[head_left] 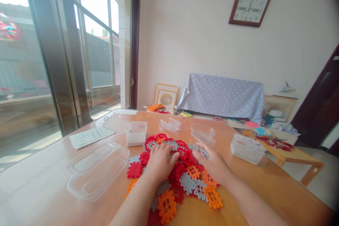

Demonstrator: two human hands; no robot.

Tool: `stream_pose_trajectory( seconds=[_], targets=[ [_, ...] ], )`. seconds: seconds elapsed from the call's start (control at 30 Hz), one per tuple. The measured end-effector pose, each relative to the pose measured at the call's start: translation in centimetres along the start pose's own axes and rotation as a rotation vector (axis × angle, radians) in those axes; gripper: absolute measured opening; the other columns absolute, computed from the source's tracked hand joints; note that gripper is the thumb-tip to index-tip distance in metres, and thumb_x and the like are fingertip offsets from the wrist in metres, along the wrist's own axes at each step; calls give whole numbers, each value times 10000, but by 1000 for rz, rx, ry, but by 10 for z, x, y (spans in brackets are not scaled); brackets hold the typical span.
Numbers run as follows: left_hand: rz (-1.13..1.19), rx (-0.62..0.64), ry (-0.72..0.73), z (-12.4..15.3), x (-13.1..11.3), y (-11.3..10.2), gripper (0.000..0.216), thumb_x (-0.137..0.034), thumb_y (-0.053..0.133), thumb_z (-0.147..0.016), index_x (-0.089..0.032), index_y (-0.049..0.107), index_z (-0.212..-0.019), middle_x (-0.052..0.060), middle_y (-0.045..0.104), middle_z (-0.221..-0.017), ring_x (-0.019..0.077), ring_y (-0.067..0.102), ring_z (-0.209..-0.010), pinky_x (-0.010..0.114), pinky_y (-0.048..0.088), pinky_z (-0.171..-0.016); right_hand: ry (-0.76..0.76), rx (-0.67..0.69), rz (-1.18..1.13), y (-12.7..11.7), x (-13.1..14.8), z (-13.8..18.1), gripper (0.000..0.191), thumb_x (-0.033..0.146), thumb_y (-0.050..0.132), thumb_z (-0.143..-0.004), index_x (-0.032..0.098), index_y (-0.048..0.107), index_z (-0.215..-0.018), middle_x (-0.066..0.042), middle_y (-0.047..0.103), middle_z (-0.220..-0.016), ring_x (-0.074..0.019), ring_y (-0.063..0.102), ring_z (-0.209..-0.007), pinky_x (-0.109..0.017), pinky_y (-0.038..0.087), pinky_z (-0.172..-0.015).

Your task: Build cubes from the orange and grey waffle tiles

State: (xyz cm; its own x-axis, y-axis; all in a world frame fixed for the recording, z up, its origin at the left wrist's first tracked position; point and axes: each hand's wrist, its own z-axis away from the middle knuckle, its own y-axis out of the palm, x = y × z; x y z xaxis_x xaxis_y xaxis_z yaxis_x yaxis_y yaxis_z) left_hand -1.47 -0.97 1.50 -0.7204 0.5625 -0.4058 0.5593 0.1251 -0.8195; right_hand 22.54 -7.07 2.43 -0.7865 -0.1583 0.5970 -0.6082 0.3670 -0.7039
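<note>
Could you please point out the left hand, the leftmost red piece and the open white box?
Left hand (160,162): head view, back of the hand.
Leftmost red piece (134,170): head view, middle of its face.
Open white box (136,140): head view, front wall.

Plastic pieces (187,183) — red, orange, grey; cloth (222,95) — pale blue-grey (with white dots).

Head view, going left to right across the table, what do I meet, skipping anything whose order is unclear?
Papers, white box, left hand, right hand, translucent box.
</note>
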Motion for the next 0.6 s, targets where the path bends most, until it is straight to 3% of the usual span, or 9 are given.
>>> stream_pose_trajectory(
  seconds=[0.13, 0.23, 0.33, 0.43, 0.6],
  targets=[
    [10, 32, 41, 3, -3, -1, 602, -705, 466, -886, -298, 597, -1311, 88, 610, -1356, 333, 482, -1315, 538, 273, -1139, -95, 174, 244, -13, -18, 48, 968, 699, 701, -732, 344, 331, -1552, -104, 314, -1623, -389, 339, -1462, -598, 365, -1130],
    [5, 72, 44, 4, -4, -1, 657, -743, 467, -860, -291, 602, -1317, 98, 610, -1364, 338, 464, -1335, 540, 260, -1146, -150, 250, 317, -8, -27, 68, 1103, 716, 765, -646, 391, 255, -1569, -98, 267, -1640, -420, 294, -1475, -626, 369, -1113],
    [3, 79, 48, 4, -4, 0, 665, -756, 446, -863, -283, 620, -1297, 97, 624, -1344, 330, 483, -1317, 521, 283, -1133, -149, 238, 308, -4, -28, 72, 1022, 678, 772, -670, 386, 331, -1545, -117, 398, -1580, -407, 417, -1410, -599, 412, -1076],
    [-3, 72, 59, 4, -4, -2, 641, -749, 430, -875, -282, 644, -1260, 91, 643, -1310, 320, 510, -1289, 492, 301, -1125, -138, 211, 275, -3, -23, 69, 810, 582, 766, -730, 376, 482, -1460, -100, 544, -1468, -367, 523, -1310, -555, 439, -1045],
    [-2, 65, 53, 4, -4, -4, 567, -696, 390, -924, -296, 670, -1213, 73, 652, -1285, 303, 530, -1255, 471, 315, -1115, -96, 129, 183, -2, -17, 64, 573, 366, 741, -755, 321, 601, -1309, -76, 663, -1262, -296, 609, -1138, -462, 487, -975]
  ],
)
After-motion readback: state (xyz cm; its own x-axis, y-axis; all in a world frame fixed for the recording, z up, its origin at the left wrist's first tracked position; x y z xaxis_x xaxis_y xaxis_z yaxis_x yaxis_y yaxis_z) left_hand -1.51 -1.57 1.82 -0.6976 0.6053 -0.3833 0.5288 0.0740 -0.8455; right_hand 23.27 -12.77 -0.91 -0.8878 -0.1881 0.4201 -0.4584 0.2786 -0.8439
